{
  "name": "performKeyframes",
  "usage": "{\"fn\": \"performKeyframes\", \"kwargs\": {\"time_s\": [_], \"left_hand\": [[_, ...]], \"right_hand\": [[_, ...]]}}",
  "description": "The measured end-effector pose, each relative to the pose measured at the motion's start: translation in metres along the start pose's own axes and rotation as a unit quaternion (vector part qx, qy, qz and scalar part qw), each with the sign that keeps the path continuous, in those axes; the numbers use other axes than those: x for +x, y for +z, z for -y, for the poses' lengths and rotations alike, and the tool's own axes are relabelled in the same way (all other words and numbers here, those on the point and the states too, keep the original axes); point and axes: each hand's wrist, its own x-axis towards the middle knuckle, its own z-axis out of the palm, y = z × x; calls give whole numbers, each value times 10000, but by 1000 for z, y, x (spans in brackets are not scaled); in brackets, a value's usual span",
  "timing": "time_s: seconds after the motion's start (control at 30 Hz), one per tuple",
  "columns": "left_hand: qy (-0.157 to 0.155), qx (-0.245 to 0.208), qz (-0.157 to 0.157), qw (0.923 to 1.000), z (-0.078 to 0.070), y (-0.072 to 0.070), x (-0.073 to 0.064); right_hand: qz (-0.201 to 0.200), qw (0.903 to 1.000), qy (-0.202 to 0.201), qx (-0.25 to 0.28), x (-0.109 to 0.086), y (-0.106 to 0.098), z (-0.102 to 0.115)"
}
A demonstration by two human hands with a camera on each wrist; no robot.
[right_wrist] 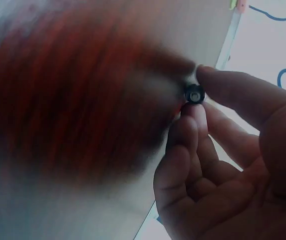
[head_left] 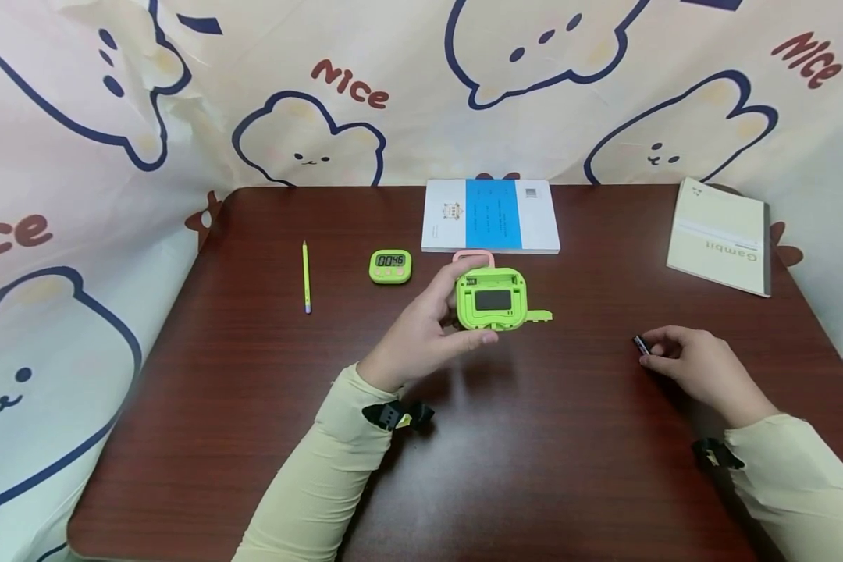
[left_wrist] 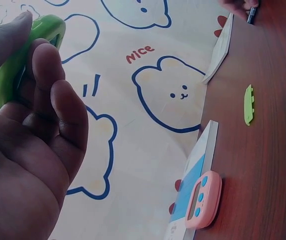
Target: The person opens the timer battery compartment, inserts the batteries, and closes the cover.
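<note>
My left hand (head_left: 425, 332) grips a green digital timer (head_left: 492, 300) by its left side, above the table, between the thumb and the fingers. A dark rectangle sits in the middle of the face turned to me. On the table, just right of it in the head view, is a green battery cover (left_wrist: 249, 105) with small tabs. A pink timer (left_wrist: 205, 200) stands behind the held timer, mostly hidden in the head view. Off to the right, my right hand (head_left: 698, 367) pinches a small dark battery (head_left: 642, 344) between thumb and fingertips; its round end shows in the right wrist view.
Another green timer (head_left: 390, 267) with a lit-looking display lies left of my left hand. Farther left is a yellow-green pencil (head_left: 306, 277). A blue-and-white book (head_left: 492, 217) lies at the back edge, and a pale notebook (head_left: 720, 234) at the back right of the brown table (head_left: 534, 484).
</note>
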Motion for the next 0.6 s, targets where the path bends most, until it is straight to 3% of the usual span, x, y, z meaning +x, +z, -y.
{"fn": "performKeyframes", "kwargs": {"time_s": [0.1, 0.27, 0.43, 0.6], "left_hand": [[3, 0, 6, 10000, -1, 0, 0], [-3, -27, 16, 10000, -2, 0, 0], [-4, -57, 31, 10000, -2, 1, 0], [1, -69, 17, 10000, -2, 1, 0]], "right_hand": [[148, 9999, 25, 44, -1, 0, 3], [-463, 9969, -191, 603, -7, 4, 13], [-1243, 9787, -669, 1491, -13, 15, 41], [-1946, 9579, -947, 1886, -13, 12, 78]]}}
